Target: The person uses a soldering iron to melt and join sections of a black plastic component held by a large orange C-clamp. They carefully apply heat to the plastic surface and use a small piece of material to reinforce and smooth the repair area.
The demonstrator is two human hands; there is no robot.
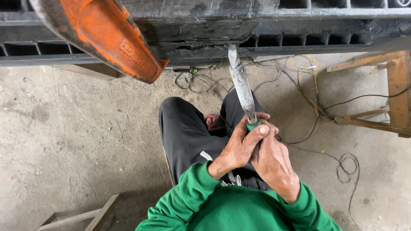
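Both my hands grip a long grey metal tool [241, 85] with a green handle end [252, 125]. My left hand [239, 147] wraps the handle from the left, thumb laid over its top. My right hand [270, 160] clasps it from the right, partly behind the left. The tool's flat tip [233, 54] touches the underside of a dark, grimy metal frame [205, 25] above me. My green sleeves and black trousers [184, 132] show below; I appear seated or crouched on the concrete floor.
A worn orange metal part [107, 34] juts from the frame at upper left. Tangled black and yellow wires [308, 85] lie on the floor [77, 141] to the right. A wooden stand [396, 94] is at far right, a wooden frame [81, 216] at lower left.
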